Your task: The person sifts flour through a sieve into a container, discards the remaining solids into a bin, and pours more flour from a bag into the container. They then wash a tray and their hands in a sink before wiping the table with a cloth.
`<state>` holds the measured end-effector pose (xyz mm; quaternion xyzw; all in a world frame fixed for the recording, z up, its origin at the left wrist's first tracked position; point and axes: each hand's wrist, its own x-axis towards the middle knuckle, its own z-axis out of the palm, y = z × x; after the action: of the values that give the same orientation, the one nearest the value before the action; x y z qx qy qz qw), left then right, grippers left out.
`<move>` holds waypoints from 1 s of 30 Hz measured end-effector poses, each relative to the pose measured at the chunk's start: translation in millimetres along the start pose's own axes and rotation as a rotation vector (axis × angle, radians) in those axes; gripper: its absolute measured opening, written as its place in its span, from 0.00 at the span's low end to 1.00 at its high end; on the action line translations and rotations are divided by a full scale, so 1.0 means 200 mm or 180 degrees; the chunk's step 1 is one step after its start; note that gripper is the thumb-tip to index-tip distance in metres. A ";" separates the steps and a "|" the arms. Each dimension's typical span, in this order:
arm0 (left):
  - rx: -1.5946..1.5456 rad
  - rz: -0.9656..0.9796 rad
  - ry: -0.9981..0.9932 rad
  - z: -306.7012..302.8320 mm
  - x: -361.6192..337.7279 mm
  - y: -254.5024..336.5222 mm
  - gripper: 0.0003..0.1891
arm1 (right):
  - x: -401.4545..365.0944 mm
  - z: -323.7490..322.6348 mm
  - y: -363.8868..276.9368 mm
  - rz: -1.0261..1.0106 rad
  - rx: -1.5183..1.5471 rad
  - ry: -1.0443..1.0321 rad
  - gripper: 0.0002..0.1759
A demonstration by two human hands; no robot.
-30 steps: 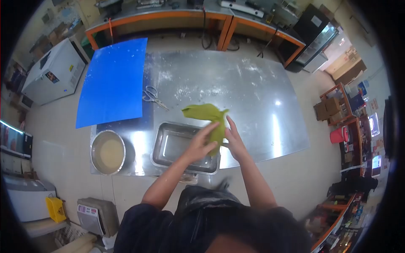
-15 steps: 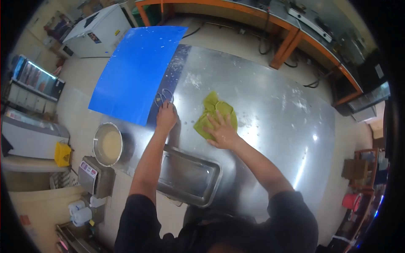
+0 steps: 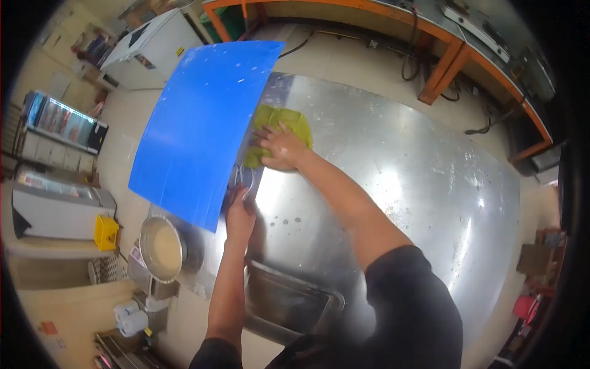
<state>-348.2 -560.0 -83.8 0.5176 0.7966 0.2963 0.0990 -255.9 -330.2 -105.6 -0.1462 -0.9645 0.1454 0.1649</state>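
Note:
My right hand (image 3: pixel 281 147) lies on a crumpled green cloth (image 3: pixel 296 125), fingers spread over it, pressing it to the metal table (image 3: pixel 344 129) beside the blue sheet's edge. My left hand (image 3: pixel 241 209) is closed around a looped metal wire tool (image 3: pixel 250 178), whose exact kind I cannot make out. This hand is at the right edge of the large blue sheet (image 3: pixel 190 123). Part of the wire tool is hidden by my fingers and the sheet.
A metal bowl (image 3: pixel 181 249) with pale contents stands at the table's left edge. Near my body is a rectangular metal tray (image 3: pixel 335 302). Dark wet spots (image 3: pixel 286 221) and whitish smears mark the tabletop. An orange-framed bench (image 3: pixel 445 71) stands beyond the table.
My right hand has moved the green cloth left and away from me, up to the blue sheet. My left hand has closed on the wire loops. The view has shifted.

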 end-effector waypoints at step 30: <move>0.2365 0.0549 -0.0097 -0.84 -1.34 1.81 0.20 | -3.22 -1.41 1.15 0.4733 -0.1165 0.1592 0.28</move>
<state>-29.6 -753.6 219.1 0.5877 0.8017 -0.0131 -0.1088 481.3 -266.2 -104.1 -0.8029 -0.5578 0.0197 0.2095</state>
